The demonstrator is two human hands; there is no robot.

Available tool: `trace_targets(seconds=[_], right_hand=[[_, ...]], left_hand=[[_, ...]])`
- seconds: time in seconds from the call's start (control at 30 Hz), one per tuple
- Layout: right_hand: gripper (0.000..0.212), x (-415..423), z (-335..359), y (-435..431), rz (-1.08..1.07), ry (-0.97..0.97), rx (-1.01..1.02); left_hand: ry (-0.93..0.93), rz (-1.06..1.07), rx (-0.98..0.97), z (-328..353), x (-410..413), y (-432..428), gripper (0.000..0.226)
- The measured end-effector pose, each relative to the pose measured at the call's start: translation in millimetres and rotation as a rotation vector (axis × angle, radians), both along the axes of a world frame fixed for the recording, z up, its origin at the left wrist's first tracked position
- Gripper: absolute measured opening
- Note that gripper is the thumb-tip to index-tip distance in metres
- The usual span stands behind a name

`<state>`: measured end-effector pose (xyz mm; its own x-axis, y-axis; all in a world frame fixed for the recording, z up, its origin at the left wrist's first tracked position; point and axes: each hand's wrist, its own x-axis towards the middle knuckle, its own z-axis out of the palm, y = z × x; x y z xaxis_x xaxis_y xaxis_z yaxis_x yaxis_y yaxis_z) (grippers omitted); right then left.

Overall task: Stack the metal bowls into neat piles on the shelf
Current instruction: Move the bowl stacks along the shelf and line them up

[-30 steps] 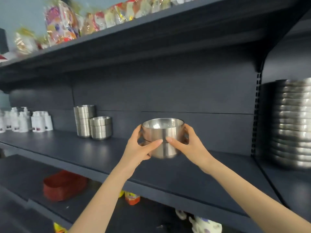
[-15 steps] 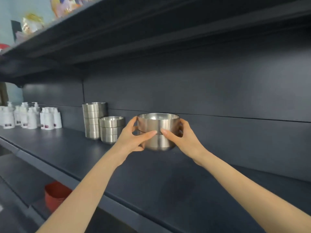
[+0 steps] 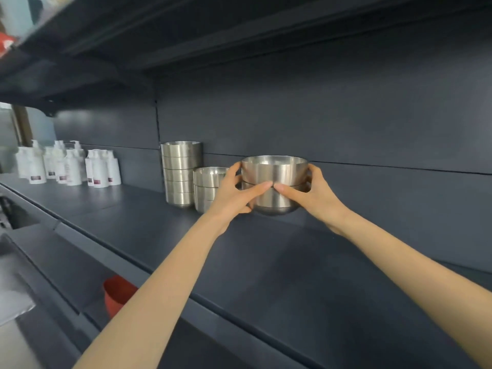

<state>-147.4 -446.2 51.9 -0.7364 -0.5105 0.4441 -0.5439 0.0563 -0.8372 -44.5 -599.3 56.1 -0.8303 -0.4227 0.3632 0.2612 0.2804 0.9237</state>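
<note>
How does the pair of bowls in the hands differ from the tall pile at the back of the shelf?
The held pair is two bowls nested; the tall pile has more and stands higher. The left hand and right hand grip the held pair from both sides; the tall pile stands untouched on the shelf. Both are upright bowls of the same brushed steel.

Two nested metal bowls (image 3: 274,187), gripped by left hand (image 3: 234,194) and right hand (image 3: 314,195), beside short stack (image 3: 207,189) and tall stack (image 3: 181,173) (dark shelf (image 3: 149,222)).
</note>
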Motion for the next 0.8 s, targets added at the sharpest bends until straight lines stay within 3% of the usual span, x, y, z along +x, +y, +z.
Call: trace_targets(seconds=[0.33,0.5,0.7,0.8], right_hand=[[0.118,6,6,-125,-0.125,0.017,-0.094],[0.103,6,8,-169,-0.233,0.037,-0.144],[0.102,-11,21,-208,-0.305,0.073,-0.159],[0.106,-25,25,-226,-0.311,0.083,-0.139]], left_hand=[[0.05,-0.065,-0.084,12,-14,-134,0.088],[0.096,-0.106,-0.191,18,-34,-189,0.091],[0.149,-0.183,-0.207,32,-58,-230,0.079],[0.137,-0.181,-0.162,30,-73,-247,0.084]])
